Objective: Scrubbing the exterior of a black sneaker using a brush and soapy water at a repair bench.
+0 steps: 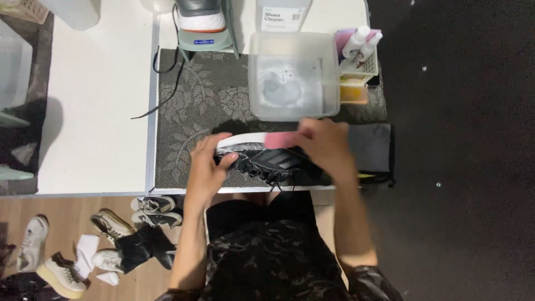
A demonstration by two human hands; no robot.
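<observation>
A black sneaker (267, 161) with a white sole lies on its side on the dark leaf-patterned mat (189, 117). My left hand (207, 167) grips the shoe's toe end. Against the white sole edge rests a pink brush (281, 139), and my right hand (326, 147) holds it over the shoe's heel end. The brush looks blurred.
A clear plastic tub of soapy water (293, 75) stands just behind the shoe. A small basket with bottles (359, 56) is to its right, a grey cloth (370, 147) under my right wrist. Another shoe (202, 22) sits on a stand at the back. Several shoes (111, 226) lie on the floor at left.
</observation>
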